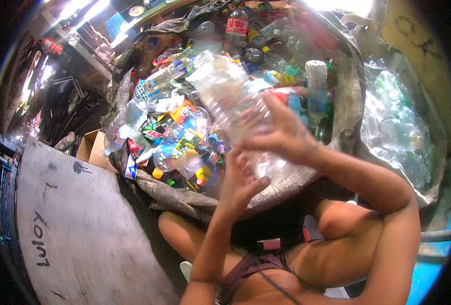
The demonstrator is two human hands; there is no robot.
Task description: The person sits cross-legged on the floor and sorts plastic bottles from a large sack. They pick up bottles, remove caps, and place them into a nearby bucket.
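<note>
A large clear plastic bottle, blurred by motion, is tilted above a big open sack of mixed plastic bottles. My right hand grips its lower side. Below it, my left hand is at the bottle's bottom end, thumb and fingers apart; whether it bears on the bottle is unclear. Under the hands lies the rolled rim of the woven sack. Inside the sack are a red-labelled bottle, an upturned clear bottle and a bottle with a yellow cap.
A second sack of clear bottles stands at the right. At the left is a grey board bearing writing, with a cardboard box behind it. Wire racks stand at the upper left. My bent knees are close to the sack's near rim.
</note>
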